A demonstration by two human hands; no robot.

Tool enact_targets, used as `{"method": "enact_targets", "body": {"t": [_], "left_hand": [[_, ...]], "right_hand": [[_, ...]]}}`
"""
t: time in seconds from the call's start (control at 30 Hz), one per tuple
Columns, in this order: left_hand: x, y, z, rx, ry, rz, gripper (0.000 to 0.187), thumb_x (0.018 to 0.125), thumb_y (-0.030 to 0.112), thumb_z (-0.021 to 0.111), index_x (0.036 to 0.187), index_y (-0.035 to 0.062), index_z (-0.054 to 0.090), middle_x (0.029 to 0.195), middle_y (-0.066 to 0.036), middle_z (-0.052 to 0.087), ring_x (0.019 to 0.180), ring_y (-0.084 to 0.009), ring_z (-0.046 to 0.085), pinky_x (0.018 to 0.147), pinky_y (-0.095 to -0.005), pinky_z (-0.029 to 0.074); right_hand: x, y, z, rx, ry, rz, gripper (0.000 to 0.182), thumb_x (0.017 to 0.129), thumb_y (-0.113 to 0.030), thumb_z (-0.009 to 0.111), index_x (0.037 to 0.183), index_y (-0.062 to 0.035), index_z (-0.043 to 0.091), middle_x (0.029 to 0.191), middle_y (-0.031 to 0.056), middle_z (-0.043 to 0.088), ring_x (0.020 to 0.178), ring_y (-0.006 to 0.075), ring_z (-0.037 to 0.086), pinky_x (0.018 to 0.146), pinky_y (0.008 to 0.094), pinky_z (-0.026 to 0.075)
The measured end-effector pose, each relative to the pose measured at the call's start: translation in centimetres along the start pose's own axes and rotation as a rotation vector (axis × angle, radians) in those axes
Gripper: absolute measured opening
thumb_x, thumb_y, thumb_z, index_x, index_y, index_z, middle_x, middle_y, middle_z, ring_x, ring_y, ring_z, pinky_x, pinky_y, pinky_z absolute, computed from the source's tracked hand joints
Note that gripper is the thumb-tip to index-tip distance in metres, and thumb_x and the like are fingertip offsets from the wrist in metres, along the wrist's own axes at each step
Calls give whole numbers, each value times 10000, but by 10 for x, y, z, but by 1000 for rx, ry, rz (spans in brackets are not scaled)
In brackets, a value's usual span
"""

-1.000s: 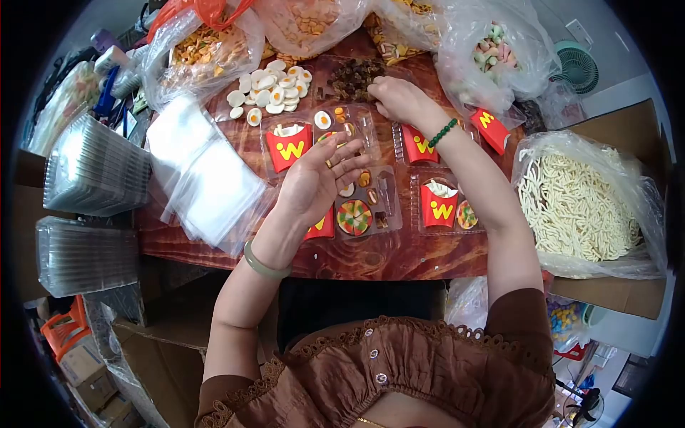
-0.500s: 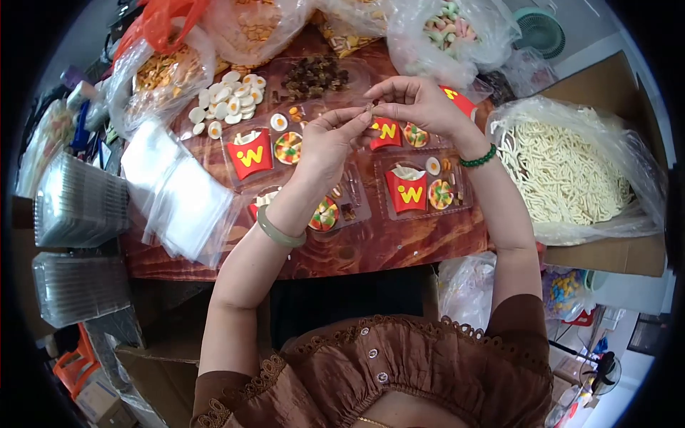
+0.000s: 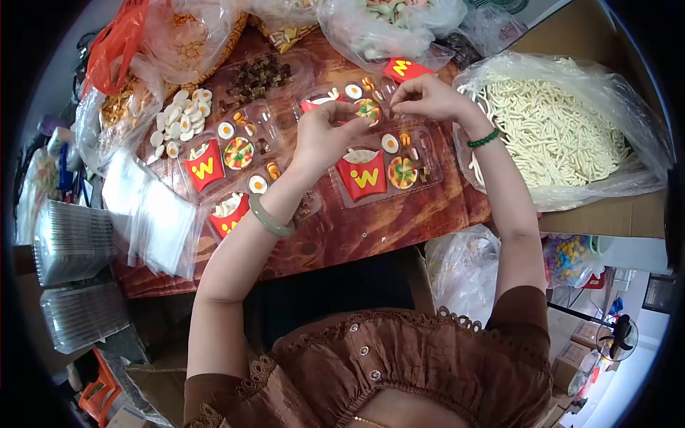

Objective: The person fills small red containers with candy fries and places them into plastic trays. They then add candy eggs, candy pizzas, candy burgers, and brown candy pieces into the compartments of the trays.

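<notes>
My left hand [image 3: 322,135] hovers over the clear plastic trays, thumb and index finger apart, with nothing visible between them. My right hand [image 3: 434,100] is at the far right tray, its thumb and fingertips pinched together; anything in them is too small to make out. Beneath the hands, a round pizza-like gummy [image 3: 368,110] and a fried-egg gummy [image 3: 353,91] lie in that tray, partly covered by my left hand. In the nearer tray are a red fries-style box [image 3: 362,178] with a yellow W, another pizza gummy [image 3: 403,172] and an egg gummy [image 3: 389,143].
Dark brown pieces [image 3: 260,75] lie in a tray at the back, with egg gummies [image 3: 184,118] to their left. A carton [image 3: 606,225] of pale sticks [image 3: 560,135] stands right. Clear bags [image 3: 153,214] and stacked lids [image 3: 75,242] are left. Filled candy bags line the back.
My hands were together at the fingertips over the trays and are now apart. The right hand has moved down beside the far right tray. The whole view has shifted.
</notes>
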State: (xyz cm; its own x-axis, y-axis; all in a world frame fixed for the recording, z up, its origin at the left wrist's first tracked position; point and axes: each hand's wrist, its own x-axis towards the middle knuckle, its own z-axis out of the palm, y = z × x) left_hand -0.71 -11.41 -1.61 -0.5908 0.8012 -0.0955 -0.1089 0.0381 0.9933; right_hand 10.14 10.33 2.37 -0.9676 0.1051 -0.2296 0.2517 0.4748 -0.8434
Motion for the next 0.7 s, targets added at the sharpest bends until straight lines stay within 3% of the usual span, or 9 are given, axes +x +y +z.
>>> {"method": "enact_targets", "body": {"t": [0.07, 0.13, 0.2, 0.3, 0.37, 0.47, 0.53, 0.67, 0.7], "left_hand": [[6, -9, -12, 209, 9, 39, 338, 746, 174, 756, 982, -41, 644, 866, -118, 682, 722, -148, 646, 670, -292, 518], [3, -3, -16, 607, 43, 181, 331, 720, 146, 758, 992, -10, 652, 863, -148, 680, 711, -196, 653, 674, -325, 512], [3, 2, -17, 640, 35, 175, 333, 710, 138, 758, 990, -7, 650, 854, -156, 677, 705, -217, 652, 675, -333, 510], [5, 4, -19, 692, 25, 149, 335, 694, 131, 761, 978, -4, 647, 835, -163, 672, 699, -239, 651, 670, -344, 507], [7, 2, -20, 710, 21, 123, 335, 687, 134, 764, 968, -4, 646, 825, -162, 671, 699, -239, 651, 664, -346, 505], [9, -3, -22, 712, 23, 178, 340, 679, 144, 769, 954, -12, 643, 815, -163, 669, 700, -247, 651, 660, -350, 503], [8, 0, -22, 735, 6, 166, 370, 709, 187, 765, 1003, -7, 649, 862, -130, 680, 727, -183, 637, 690, -318, 510], [9, -5, -23, 729, 14, 168, 368, 714, 183, 763, 1007, -9, 647, 875, -123, 682, 737, -176, 637, 693, -316, 511], [9, -6, -23, 702, 25, 191, 353, 700, 166, 762, 977, -19, 643, 859, -144, 676, 723, -213, 646, 681, -332, 511]], "right_hand": [[9, 13, -2, -392, -36, 64, 176, 797, -99, 674, 930, 15, 653, 853, 74, 678, 775, 110, 618, 704, 252, 493], [17, 17, 1, -477, -37, 49, 173, 787, -106, 682, 909, 14, 656, 833, 83, 678, 760, 124, 625, 691, 266, 495], [23, 22, 7, -561, -39, 34, 171, 776, -113, 691, 888, 13, 659, 814, 93, 678, 746, 138, 633, 677, 281, 496], [23, 28, 15, -453, 149, 36, 148, 769, -119, 700, 840, 5, 663, 794, 96, 677, 723, 165, 643, 653, 309, 496], [19, 25, 16, -593, 231, -89, 141, 731, -122, 716, 799, -15, 654, 736, 121, 663, 702, 266, 647, 643, 347, 503], [14, 39, 23, -526, 341, -169, 123, 740, -104, 703, 776, -4, 641, 706, 139, 643, 698, 302, 636, 640, 377, 499], [12, 44, 28, -473, 350, -176, 123, 748, -107, 693, 784, -1, 641, 711, 145, 639, 707, 307, 631, 645, 386, 497], [5, 40, 35, -572, 389, -264, 127, 760, -103, 671, 815, 6, 634, 763, 154, 635, 737, 323, 617, 668, 395, 493], [3, 40, 37, -572, 390, -266, 127, 760, -103, 671, 815, 6, 634, 763, 154, 635, 737, 323, 617, 668, 395, 493]]}}
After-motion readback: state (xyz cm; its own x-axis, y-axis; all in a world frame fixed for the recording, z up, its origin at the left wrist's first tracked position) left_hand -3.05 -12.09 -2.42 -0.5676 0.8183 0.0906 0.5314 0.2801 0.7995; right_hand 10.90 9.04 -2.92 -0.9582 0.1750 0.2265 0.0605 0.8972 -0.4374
